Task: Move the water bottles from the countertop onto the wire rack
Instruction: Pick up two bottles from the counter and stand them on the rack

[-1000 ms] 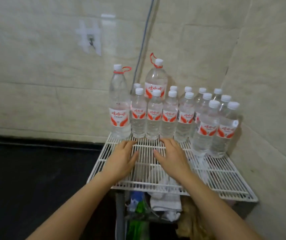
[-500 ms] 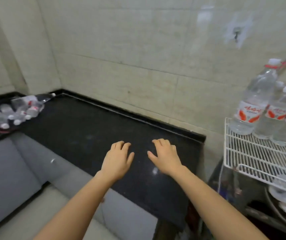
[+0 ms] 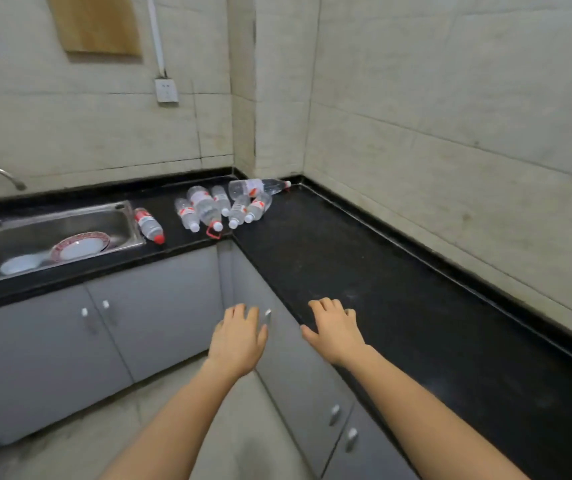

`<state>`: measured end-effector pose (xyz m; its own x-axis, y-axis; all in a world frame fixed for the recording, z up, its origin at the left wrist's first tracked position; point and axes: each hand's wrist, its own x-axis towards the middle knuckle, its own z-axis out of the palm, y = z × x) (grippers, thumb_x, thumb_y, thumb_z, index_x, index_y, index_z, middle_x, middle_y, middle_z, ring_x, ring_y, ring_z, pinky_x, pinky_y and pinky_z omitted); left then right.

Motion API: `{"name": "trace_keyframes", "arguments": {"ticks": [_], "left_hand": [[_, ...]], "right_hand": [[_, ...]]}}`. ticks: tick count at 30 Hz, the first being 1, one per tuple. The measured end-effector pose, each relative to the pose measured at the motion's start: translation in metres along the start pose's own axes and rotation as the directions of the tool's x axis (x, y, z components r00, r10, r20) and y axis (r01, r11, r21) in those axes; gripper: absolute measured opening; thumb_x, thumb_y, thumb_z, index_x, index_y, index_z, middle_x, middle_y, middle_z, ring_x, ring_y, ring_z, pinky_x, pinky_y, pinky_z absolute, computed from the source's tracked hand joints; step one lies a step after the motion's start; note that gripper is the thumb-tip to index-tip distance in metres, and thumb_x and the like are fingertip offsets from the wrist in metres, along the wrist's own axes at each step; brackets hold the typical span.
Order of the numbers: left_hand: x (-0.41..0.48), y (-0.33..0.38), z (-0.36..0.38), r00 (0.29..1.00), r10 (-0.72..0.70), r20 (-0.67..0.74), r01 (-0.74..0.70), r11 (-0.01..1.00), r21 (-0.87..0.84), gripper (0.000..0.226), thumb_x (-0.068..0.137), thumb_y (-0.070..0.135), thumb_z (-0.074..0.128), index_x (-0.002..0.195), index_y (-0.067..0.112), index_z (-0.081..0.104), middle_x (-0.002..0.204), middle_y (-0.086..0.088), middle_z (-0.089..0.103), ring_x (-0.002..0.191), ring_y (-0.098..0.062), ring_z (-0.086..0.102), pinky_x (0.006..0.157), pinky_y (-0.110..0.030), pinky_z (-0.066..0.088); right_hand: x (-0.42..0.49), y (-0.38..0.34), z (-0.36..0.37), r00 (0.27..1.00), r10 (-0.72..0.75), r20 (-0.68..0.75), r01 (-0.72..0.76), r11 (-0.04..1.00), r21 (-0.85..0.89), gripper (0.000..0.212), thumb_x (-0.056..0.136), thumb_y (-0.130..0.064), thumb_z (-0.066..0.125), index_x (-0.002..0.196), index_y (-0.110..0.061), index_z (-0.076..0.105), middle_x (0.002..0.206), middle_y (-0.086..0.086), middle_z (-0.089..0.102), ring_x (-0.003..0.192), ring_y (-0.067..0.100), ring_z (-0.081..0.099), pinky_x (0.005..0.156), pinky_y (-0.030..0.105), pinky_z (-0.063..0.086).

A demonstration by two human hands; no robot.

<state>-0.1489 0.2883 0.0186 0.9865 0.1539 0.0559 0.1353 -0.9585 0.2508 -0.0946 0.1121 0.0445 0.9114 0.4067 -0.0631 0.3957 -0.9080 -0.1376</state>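
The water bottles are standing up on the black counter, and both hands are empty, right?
No. The head view shows the water bottles lying on their sides, not standing. They are on the black counter, and the left hand and right hand are empty.

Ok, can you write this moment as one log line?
left hand: open, empty | right hand: open, empty | water bottles: lying in corner of countertop, untouched | wire rack: out of view
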Motion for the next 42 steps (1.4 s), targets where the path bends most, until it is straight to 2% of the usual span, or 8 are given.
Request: {"name": "trace_keyframes", "arguments": {"ticks": [10, 17, 23, 27, 29, 34, 39, 42], "left_hand": [[0.154, -0.118, 0.007, 0.975, -0.219, 0.048, 0.221, 0.974, -0.051, 0.046, 0.099, 0.039, 0.034, 0.138, 0.015, 0.038, 0.140, -0.007, 0.038, 0.131, -0.025, 0.032, 0.100, -0.039, 0.041], [0.227, -0.197, 0.001, 0.909, -0.417, 0.027, 0.417, 0.901, -0.123, 0.044, 0.099, 0.036, 0.036, 0.137, 0.014, 0.038, 0.138, -0.007, 0.040, 0.129, -0.025, 0.035, 0.096, -0.039, 0.043], [0.285, -0.272, 0.003, 0.840, -0.538, 0.076, 0.540, 0.811, -0.227, 0.046, 0.099, 0.035, 0.037, 0.140, 0.015, 0.035, 0.142, -0.008, 0.037, 0.131, -0.026, 0.034, 0.096, -0.041, 0.041], [0.328, -0.323, 0.019, 0.808, -0.583, 0.088, 0.572, 0.737, -0.360, 0.044, 0.096, 0.029, 0.046, 0.135, 0.010, 0.042, 0.133, -0.013, 0.046, 0.123, -0.030, 0.044, 0.099, -0.039, 0.038], [0.351, -0.345, 0.028, 0.768, -0.632, 0.103, 0.595, 0.645, -0.479, 0.043, 0.095, 0.027, 0.049, 0.132, 0.006, 0.046, 0.127, -0.018, 0.053, 0.117, -0.032, 0.050, 0.098, -0.038, 0.039], [0.404, -0.375, 0.041, 0.593, -0.772, 0.226, 0.630, 0.271, -0.728, 0.043, 0.095, 0.035, 0.051, 0.125, 0.004, 0.054, 0.117, -0.012, 0.063, 0.108, -0.028, 0.058, 0.089, -0.034, 0.043], [0.426, -0.391, 0.065, 0.524, -0.758, 0.388, 0.553, -0.044, -0.832, 0.034, 0.090, 0.034, 0.059, 0.098, 0.003, 0.069, 0.081, -0.005, 0.069, 0.080, -0.021, 0.067, 0.080, -0.038, 0.056], [0.433, -0.390, 0.064, 0.513, -0.666, 0.541, 0.442, -0.335, -0.832, 0.020, 0.089, 0.024, 0.064, 0.088, 0.004, 0.066, 0.084, -0.007, 0.068, 0.079, -0.019, 0.067, 0.071, -0.026, 0.057]], "right_hand": [[0.213, -0.066, 0.029, 0.989, -0.132, 0.063, 0.130, 0.991, 0.035, 0.052, 0.097, -0.042, 0.043, 0.139, -0.014, 0.037, 0.138, 0.006, 0.043, 0.127, 0.026, 0.037, 0.103, 0.044, 0.031], [0.332, -0.127, 0.039, 0.972, -0.207, 0.112, 0.203, 0.978, 0.049, 0.045, 0.098, -0.039, 0.042, 0.134, -0.012, 0.041, 0.134, 0.008, 0.044, 0.126, 0.027, 0.037, 0.100, 0.043, 0.031], [0.418, -0.190, 0.061, 0.960, -0.219, 0.177, 0.207, 0.975, 0.083, 0.048, 0.097, -0.037, 0.045, 0.137, -0.011, 0.038, 0.138, 0.010, 0.041, 0.131, 0.028, 0.034, 0.103, 0.044, 0.031], [0.476, -0.228, 0.079, 0.968, -0.174, 0.179, 0.142, 0.973, 0.181, 0.051, 0.096, -0.034, 0.049, 0.140, -0.011, 0.035, 0.139, 0.009, 0.040, 0.132, 0.027, 0.035, 0.104, 0.042, 0.034], [0.505, -0.245, 0.089, 0.974, -0.121, 0.192, 0.077, 0.972, 0.223, 0.048, 0.097, -0.030, 0.049, 0.137, -0.008, 0.037, 0.134, 0.010, 0.043, 0.128, 0.027, 0.039, 0.099, 0.039, 0.039], [0.564, -0.272, 0.117, 0.983, 0.043, 0.179, -0.097, 0.947, 0.305, 0.050, 0.096, -0.029, 0.051, 0.136, -0.004, 0.034, 0.132, 0.012, 0.045, 0.124, 0.027, 0.045, 0.095, 0.036, 0.042], [0.592, -0.287, 0.138, 0.957, 0.219, 0.189, -0.279, 0.870, 0.406, 0.054, 0.097, -0.030, 0.050, 0.137, 0.001, 0.031, 0.135, 0.017, 0.042, 0.125, 0.031, 0.046, 0.094, 0.037, 0.043], [0.603, -0.291, 0.147, 0.940, 0.285, 0.186, -0.339, 0.838, 0.427, 0.044, 0.099, -0.030, 0.048, 0.127, 0.003, 0.040, 0.131, 0.019, 0.044, 0.116, 0.036, 0.051, 0.087, 0.041, 0.044]]}}
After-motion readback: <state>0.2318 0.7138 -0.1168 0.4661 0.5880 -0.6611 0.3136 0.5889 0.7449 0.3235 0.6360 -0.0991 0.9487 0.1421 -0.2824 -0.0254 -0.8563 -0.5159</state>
